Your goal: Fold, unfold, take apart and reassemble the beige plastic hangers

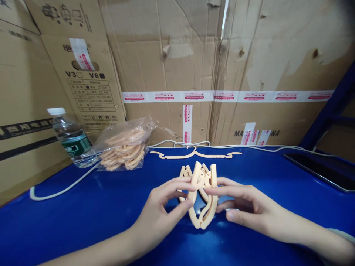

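A folded peach plastic clothes hanger [213, 201] stands upright between my hands above the blue table. My left hand [166, 207] pinches its left arm between thumb and fingers. From the other side, my right hand [249, 207] has its index finger across the front of the right arm and another finger behind it; that thumb is held apart from the hanger. Just behind lies another folded hanger [182, 173], partly hidden by the first one and my fingers. Farther back, an unfolded hanger [177, 157] rests flat with its hook toward the cardboard.
A clear plastic bag of peach hangers [124, 147] lies at the back left beside a water bottle [73, 138]. A black phone [318, 170] is at the right. White cable [63, 190] runs along the table [97, 221]. Cardboard boxes [172, 70] wall the back and left.
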A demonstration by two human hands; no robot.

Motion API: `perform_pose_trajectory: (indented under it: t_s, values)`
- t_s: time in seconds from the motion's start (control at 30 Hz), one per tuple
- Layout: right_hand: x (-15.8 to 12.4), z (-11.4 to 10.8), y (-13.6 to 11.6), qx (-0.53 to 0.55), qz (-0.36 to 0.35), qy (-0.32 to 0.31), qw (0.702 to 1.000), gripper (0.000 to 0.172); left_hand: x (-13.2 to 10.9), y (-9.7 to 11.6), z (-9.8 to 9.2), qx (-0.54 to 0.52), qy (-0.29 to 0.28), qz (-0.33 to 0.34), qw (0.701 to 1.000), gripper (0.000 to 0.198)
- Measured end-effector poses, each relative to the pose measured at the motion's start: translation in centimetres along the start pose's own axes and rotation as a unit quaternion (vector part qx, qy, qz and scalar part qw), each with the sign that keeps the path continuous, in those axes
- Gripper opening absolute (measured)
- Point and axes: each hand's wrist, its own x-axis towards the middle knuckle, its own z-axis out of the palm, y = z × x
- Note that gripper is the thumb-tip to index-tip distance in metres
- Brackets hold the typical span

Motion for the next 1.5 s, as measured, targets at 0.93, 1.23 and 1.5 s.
perform_pose_trajectory:
  t_s: [0.93,1.23,1.5]
  values:
    - [0.2,-2.3,-1.0,-0.052,-0.001,0.096,0.994,0.040,-1.0,0.3,-0.3,0.185,-0.088,0.089,0.975,0.033]
    - [-0.4,-5.4,0.3,-0.391,0.066,0.100,0.913,0.073,-1.3,-0.1,-0.3,0.286,-0.130,0.095,0.945,0.040]
    - [-0.2,-4.4,0.3,-0.470,0.081,0.012,0.879,0.096,-1.4,0.7,-0.4,0.385,-0.207,0.081,0.896,0.057]
